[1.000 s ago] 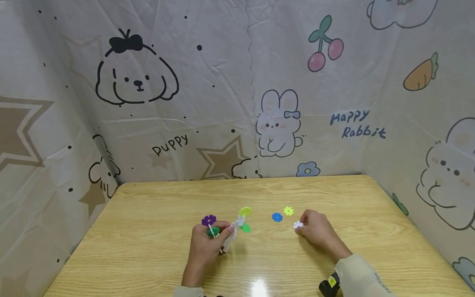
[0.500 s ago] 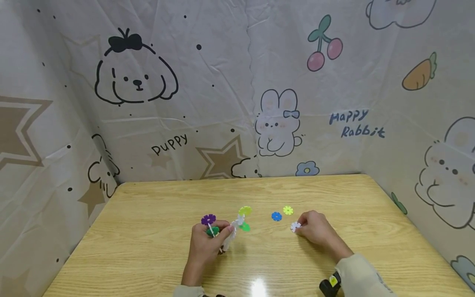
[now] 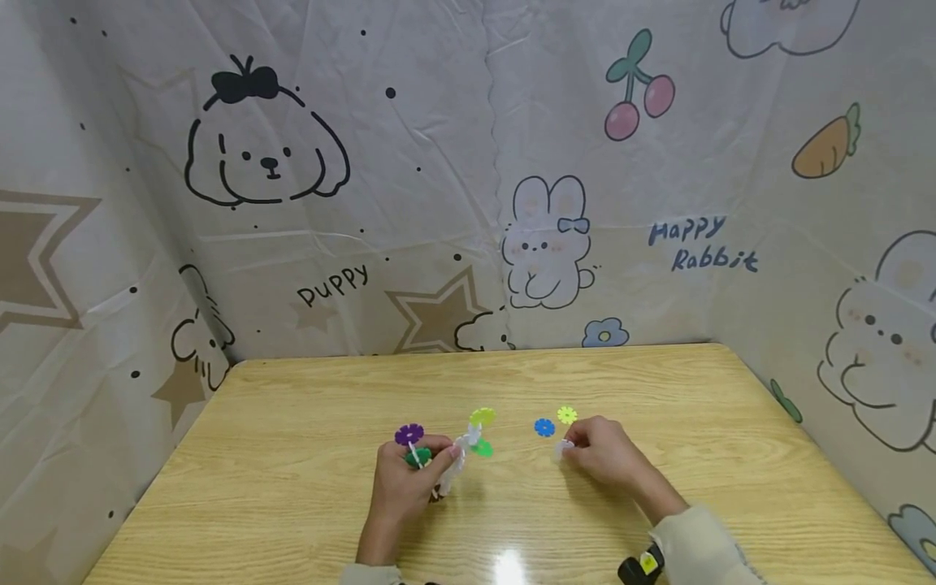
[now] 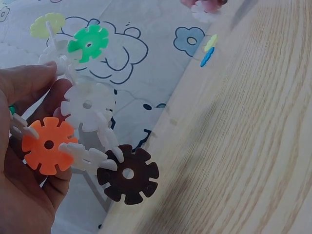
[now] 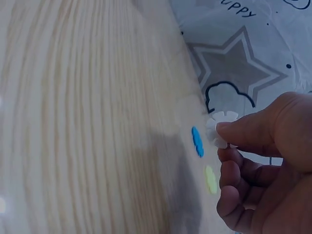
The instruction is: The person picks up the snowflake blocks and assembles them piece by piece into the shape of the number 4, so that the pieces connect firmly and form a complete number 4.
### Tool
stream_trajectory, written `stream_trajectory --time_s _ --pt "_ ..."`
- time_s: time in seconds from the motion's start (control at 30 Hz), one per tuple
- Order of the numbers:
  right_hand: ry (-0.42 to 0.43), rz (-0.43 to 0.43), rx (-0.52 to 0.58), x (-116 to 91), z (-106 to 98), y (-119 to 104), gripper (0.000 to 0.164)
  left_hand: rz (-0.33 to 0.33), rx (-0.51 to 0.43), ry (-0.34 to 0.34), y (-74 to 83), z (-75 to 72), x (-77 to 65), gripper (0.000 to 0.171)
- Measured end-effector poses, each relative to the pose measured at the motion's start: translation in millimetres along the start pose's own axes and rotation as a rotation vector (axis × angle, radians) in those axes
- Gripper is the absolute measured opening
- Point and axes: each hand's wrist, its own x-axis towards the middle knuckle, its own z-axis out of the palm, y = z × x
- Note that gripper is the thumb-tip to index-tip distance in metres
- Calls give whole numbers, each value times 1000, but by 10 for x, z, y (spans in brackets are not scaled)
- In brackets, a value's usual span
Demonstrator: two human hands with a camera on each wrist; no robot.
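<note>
Above the table, my left hand [image 3: 409, 483] grips a chain of joined, notched snowflake discs. In the left wrist view the chain shows white discs [image 4: 87, 105], an orange disc [image 4: 49, 145], a dark brown disc [image 4: 127, 174] and a green disc [image 4: 88, 44]. A purple disc [image 3: 409, 435] stands up at the chain's left end in the head view. Between thumb and fingers, my right hand [image 3: 603, 451] pinches a single white snowflake disc [image 5: 222, 129], apart from the chain. The fingers cover part of that disc.
On the table [image 3: 292, 422], a blue disc [image 3: 544, 427] and a yellow disc [image 3: 566, 415] lie just beyond my right hand. A printed cloth [image 3: 439, 162] hangs behind the table's far edge and along both sides.
My right hand has moved left with the white snowflake disc, which has turned in the fingers. The left hand and the chain have stayed almost in place.
</note>
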Motion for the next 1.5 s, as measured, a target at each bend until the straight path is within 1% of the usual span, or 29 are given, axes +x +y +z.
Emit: stream_trajectory --time_s 0.13,0.23,0.4,0.5,0.67,0.97,1.17,1.5 --pt "-7 -90 31 5 16 -65 10 -13 8 8 -8 13 -1 9" --pt "-26 -130 63 10 20 -110 11 -16 -1 -2 0 16 -3 7" --pt "-53 -178 90 4 26 -191 14 -30 2 -4 38 22 -12 4" --pt "-56 -199 98 1 40 -228 13 -34 20 2 79 33 -12 7" --pt "-56 -221 108 2 76 -303 13 -14 33 3 108 50 -9 11" --pt "-63 -262 129 2 141 -458 12 -8 5 2 24 53 -9 12" --pt "-77 -275 138 4 189 -531 11 -5 12 5 43 63 -10 12" --pt "-89 -287 147 2 225 -607 9 14 -55 -47 52 32 -12 8"
